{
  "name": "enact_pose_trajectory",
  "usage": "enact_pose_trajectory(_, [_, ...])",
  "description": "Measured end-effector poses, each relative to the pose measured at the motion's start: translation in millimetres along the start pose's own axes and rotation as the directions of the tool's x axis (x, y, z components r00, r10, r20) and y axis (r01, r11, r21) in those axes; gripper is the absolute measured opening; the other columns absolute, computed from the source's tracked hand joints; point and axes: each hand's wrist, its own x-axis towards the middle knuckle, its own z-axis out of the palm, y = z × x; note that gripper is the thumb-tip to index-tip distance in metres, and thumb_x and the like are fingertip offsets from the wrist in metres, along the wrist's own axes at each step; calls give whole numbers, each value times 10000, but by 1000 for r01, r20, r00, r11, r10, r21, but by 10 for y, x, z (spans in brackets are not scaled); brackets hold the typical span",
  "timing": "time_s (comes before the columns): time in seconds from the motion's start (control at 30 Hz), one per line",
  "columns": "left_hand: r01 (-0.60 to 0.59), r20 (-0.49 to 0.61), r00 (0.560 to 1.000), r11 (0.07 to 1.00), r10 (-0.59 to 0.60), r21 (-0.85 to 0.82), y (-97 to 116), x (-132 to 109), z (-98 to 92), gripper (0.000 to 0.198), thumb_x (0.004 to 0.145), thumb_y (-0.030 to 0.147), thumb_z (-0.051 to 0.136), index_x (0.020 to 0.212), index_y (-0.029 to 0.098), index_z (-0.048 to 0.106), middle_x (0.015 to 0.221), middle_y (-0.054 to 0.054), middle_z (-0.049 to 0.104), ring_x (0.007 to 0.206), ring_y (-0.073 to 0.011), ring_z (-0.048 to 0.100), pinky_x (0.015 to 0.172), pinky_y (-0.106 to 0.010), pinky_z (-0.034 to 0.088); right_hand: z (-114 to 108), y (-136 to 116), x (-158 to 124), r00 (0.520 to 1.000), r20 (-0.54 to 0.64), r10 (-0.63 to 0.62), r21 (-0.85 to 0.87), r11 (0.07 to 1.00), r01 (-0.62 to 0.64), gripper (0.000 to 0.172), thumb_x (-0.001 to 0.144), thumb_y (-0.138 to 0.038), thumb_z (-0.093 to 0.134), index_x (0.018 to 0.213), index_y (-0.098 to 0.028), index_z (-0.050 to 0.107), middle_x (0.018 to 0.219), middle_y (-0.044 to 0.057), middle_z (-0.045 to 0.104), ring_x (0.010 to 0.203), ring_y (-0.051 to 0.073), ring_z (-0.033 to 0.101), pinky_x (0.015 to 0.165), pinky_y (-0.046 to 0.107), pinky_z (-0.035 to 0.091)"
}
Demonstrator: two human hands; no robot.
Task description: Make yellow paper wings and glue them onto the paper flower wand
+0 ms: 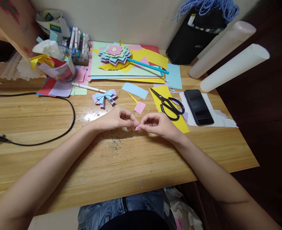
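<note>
Between my fingertips, just above the wooden table [93,169], is a small folded piece of pink paper [137,128]. My left hand [118,118] pinches it from the left, and my right hand [158,124] pinches it from the right; fingers hide part of it. A pink paper square [140,107] lies just beyond the hands. A blue-and-purple paper bow [104,97] sits past my left hand. Black-handled scissors [171,105] rest on a yellow paper sheet [182,125] beside my right hand. Farther off lies a light blue paper strip [135,90].
A layered paper flower [115,53] on a blue stick [148,65] lies on stacked coloured paper at the back. A phone [198,107] and two white rolls [234,67] stand right. At left are a scrap-filled cup [64,68], markers [76,38] and a black cable [71,124].
</note>
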Motion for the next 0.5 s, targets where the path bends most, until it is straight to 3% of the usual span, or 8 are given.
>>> enact_pose_trajectory(0.5, [-7,-7,1000,1000,7,27,-31,9,2,122,703,182,625,778,146,714,704,-36,674,575,-80,551,561,-198,426,1,-13,-5,999,33,-1,7,1000,0,164,737,-319,682,729,-156,659,732,44,689,639,118,601,560,239,433])
